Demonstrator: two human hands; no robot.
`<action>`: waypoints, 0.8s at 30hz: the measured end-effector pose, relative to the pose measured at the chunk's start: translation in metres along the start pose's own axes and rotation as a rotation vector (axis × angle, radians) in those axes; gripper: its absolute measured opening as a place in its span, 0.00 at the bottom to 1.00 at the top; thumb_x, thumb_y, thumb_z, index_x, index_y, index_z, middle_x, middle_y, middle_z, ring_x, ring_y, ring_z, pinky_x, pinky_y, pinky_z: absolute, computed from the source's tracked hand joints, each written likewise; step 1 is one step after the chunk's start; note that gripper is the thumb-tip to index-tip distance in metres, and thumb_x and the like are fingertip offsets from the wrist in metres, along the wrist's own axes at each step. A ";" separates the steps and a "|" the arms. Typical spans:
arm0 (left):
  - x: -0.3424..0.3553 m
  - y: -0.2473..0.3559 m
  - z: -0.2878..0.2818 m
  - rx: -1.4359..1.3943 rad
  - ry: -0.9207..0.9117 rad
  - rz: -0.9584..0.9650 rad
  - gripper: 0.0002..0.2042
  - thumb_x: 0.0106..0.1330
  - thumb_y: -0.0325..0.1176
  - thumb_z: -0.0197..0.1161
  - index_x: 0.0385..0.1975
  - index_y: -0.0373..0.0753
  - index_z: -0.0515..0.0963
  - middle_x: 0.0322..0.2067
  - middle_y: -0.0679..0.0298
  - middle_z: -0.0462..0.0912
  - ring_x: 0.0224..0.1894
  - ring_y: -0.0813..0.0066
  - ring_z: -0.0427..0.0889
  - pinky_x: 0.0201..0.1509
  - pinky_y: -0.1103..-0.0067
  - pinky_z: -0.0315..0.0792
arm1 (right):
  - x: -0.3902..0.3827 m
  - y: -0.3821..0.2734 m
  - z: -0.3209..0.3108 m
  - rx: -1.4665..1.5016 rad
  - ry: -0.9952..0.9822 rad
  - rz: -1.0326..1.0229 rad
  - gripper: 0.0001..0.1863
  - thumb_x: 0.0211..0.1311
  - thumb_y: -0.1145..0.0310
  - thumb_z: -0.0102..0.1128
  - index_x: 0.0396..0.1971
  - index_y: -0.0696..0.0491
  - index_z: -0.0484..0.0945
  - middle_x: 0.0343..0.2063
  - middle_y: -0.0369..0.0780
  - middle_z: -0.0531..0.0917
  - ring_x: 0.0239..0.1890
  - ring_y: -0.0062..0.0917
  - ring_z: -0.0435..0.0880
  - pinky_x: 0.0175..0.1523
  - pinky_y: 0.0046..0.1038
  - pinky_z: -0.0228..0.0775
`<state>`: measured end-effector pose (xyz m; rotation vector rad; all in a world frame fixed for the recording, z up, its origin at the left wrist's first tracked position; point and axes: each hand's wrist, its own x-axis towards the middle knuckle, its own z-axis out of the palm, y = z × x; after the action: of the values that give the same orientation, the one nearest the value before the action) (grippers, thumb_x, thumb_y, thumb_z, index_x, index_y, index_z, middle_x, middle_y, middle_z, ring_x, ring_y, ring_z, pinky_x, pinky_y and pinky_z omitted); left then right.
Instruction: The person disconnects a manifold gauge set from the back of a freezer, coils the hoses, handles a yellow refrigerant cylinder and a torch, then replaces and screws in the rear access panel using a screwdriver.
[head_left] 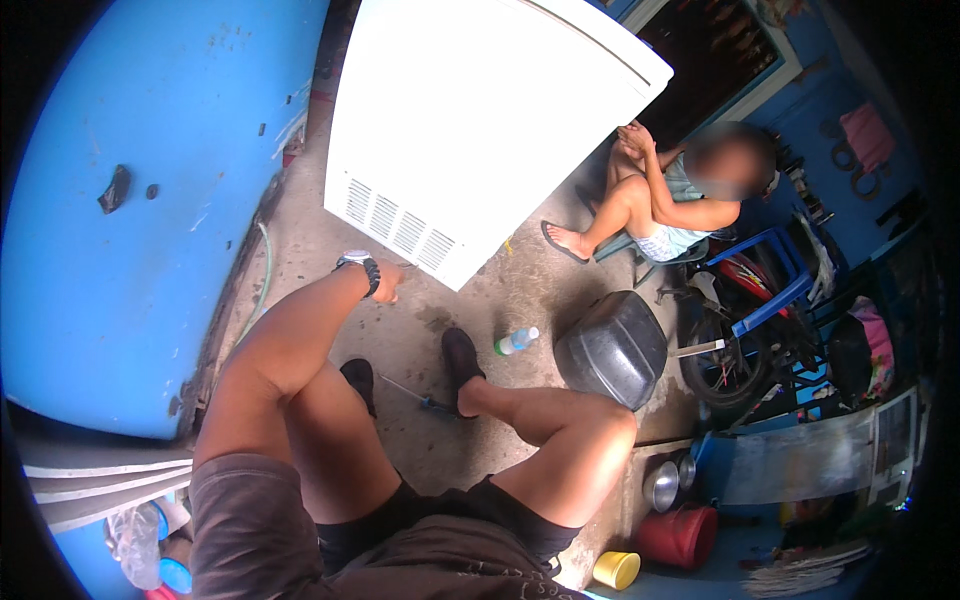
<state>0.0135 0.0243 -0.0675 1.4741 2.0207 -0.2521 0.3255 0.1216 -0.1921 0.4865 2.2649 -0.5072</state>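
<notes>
My left hand (388, 283), with a watch and a dark band at the wrist, is beside the lower edge of a large white appliance (470, 110) that looks like a chest freezer. Its fingers look curled closed; whatever may be in them is too small to make out. Slotted vents (398, 221) run along the appliance's near side, just above the hand. No part of my right hand shows. Between my feet lies a screwdriver (432, 404) with a blue handle. A small plastic bottle (517, 341) with a green lower part stands past my right foot.
An upturned dark tub (612, 348) sits to the right. Behind it, another person (690, 205) sits on a low stool near a motorcycle (740, 340). A big blue panel (150, 200) fills the left. Red (678, 537) and yellow (617, 569) containers stand at the lower right.
</notes>
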 end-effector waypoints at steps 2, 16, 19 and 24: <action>-0.001 -0.007 0.004 0.013 0.014 0.010 0.30 0.72 0.45 0.56 0.70 0.39 0.61 0.67 0.52 0.66 0.68 0.55 0.67 0.69 0.62 0.65 | 0.017 -0.013 -0.013 -0.074 0.006 -0.051 0.18 0.66 0.64 0.48 0.48 0.51 0.84 0.47 0.46 0.86 0.52 0.37 0.83 0.55 0.42 0.72; 0.050 0.048 -0.010 0.083 -0.023 0.123 0.29 0.69 0.46 0.60 0.67 0.43 0.66 0.65 0.52 0.70 0.67 0.54 0.68 0.68 0.63 0.65 | 0.163 -0.062 -0.019 -0.764 -0.075 -0.301 0.19 0.66 0.64 0.48 0.50 0.51 0.83 0.48 0.45 0.85 0.54 0.37 0.83 0.58 0.43 0.71; 0.070 0.055 -0.010 0.061 -0.005 0.160 0.29 0.68 0.46 0.61 0.67 0.43 0.67 0.64 0.52 0.71 0.66 0.54 0.69 0.68 0.63 0.65 | 0.189 -0.061 -0.010 -0.898 -0.110 -0.330 0.19 0.66 0.64 0.48 0.51 0.51 0.83 0.48 0.45 0.85 0.54 0.36 0.83 0.58 0.43 0.70; 0.068 0.038 0.004 0.057 -0.019 0.142 0.28 0.68 0.46 0.61 0.65 0.42 0.69 0.62 0.51 0.74 0.64 0.52 0.72 0.67 0.62 0.66 | 0.194 -0.094 -0.001 -0.701 -0.073 -0.342 0.19 0.64 0.67 0.48 0.48 0.50 0.85 0.50 0.44 0.85 0.55 0.39 0.82 0.63 0.48 0.63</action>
<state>0.0364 0.0899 -0.1023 1.6359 1.8983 -0.2654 0.1540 0.0784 -0.3156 -0.2691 2.2762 0.1250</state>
